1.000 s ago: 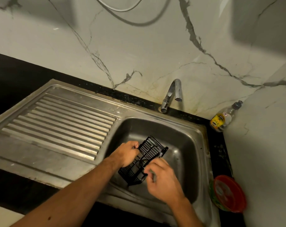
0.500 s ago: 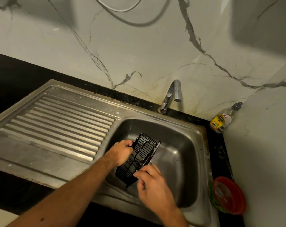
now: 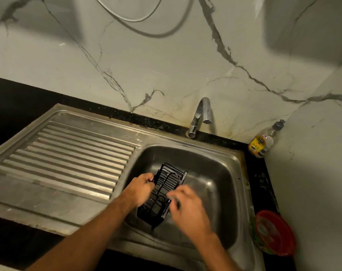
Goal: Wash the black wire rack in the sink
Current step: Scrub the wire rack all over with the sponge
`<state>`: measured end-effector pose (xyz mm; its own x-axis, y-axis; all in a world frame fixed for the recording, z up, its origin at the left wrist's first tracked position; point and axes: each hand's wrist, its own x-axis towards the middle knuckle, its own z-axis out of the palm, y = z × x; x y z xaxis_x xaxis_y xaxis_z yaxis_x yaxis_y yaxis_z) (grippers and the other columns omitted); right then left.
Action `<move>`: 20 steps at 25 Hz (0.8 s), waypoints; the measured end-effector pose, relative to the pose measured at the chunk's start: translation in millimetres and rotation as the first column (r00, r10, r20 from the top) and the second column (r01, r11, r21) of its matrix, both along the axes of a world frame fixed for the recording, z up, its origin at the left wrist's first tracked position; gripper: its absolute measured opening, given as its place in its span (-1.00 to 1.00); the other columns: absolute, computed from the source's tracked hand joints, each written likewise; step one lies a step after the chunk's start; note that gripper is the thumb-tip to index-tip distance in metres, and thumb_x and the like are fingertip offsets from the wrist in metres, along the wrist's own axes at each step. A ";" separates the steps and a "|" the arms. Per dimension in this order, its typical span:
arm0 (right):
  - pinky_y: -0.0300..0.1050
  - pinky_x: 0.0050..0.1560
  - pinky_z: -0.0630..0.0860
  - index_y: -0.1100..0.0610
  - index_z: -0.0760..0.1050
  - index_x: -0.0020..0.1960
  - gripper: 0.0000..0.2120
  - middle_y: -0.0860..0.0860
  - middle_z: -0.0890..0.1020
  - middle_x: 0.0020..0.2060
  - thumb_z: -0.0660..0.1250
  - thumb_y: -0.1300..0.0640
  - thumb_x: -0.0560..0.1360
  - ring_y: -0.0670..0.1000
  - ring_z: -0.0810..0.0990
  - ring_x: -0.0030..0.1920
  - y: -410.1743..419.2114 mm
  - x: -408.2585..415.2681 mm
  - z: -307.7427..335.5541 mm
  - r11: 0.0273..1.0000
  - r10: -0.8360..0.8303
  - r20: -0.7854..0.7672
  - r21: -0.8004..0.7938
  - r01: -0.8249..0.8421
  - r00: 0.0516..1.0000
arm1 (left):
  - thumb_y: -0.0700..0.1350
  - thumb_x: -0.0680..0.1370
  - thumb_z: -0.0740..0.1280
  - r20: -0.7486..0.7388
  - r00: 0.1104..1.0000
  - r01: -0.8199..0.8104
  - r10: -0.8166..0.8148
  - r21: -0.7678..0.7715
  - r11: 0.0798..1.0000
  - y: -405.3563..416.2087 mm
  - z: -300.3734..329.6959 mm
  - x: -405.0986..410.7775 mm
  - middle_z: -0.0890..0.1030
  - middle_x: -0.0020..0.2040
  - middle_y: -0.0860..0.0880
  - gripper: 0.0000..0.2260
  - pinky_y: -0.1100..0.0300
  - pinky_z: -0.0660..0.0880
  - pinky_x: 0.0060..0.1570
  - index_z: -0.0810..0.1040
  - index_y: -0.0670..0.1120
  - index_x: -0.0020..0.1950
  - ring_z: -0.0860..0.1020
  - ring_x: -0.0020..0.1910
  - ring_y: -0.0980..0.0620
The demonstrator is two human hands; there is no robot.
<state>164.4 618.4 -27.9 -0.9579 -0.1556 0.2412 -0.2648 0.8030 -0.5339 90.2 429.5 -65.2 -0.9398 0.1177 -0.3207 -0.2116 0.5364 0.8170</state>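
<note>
Two hands on the black wire rack right now, down in the sink basin. Over the last second I've swung it round — a second ago it lay more crosswise with its far end pointing right, now it stands steeper and runs nearly straight away from me. My left hand has kept its fingers curled round the left edge the whole time. My right hand has slid along the right side and it's blurry, so I'd guess I'm rubbing at the wires; it looks pinched on something small, but I can't tell what. The tap shows no water running, so I reckon this is scrubbing, with rinsing still to come. Dish soap bottle is in the corner.
</note>
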 end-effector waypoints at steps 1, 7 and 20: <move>-0.29 0.04 0.56 -0.03 0.66 0.03 -0.78 -0.10 0.55 0.00 0.28 0.15 0.49 -0.12 0.59 -0.08 -1.9 15.4 -4.2 0.996 0.092 0.000 -0.010 -0.092 0.996 | -0.10 0.46 0.20 0.003 1.000 -0.015 0.015 0.018 1.000 -0.4 -0.8 -0.3 0.48 -0.43 -0.06 -0.87 0.01 0.38 -0.39 0.42 0.07 -0.29 0.42 -0.44 -0.04; -0.44 0.07 0.46 -0.10 0.65 -0.06 -0.80 -0.16 0.63 -0.08 0.42 0.21 0.50 -0.29 0.57 -0.09 5.8 -13.2 -1.2 0.891 -0.278 0.057 -0.356 0.280 0.959 | -0.05 0.37 0.21 -0.026 0.997 -0.064 0.068 0.119 0.991 -0.8 -8.6 13.7 0.44 -0.43 -0.02 -0.94 0.00 0.34 -0.35 0.38 0.00 -0.29 0.44 -0.38 -0.05; 0.07 0.20 0.51 0.19 0.55 0.13 -0.80 0.17 0.70 0.03 0.32 0.35 0.54 0.11 0.66 0.01 -0.9 -18.8 0.6 -0.044 0.113 0.702 -0.703 0.710 0.703 | -0.31 0.65 0.18 -0.025 0.990 0.141 -0.141 0.015 0.990 11.4 -42.4 29.9 0.57 0.03 -0.03 -0.84 0.08 0.48 0.16 0.41 -0.09 0.15 0.56 0.08 -0.06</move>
<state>145.6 617.5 -27.3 -0.7953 0.1382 -0.5902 0.4097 -0.5950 -0.6914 120.1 441.0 -107.5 -0.9208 0.2544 -0.2957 -0.1157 0.5458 0.8299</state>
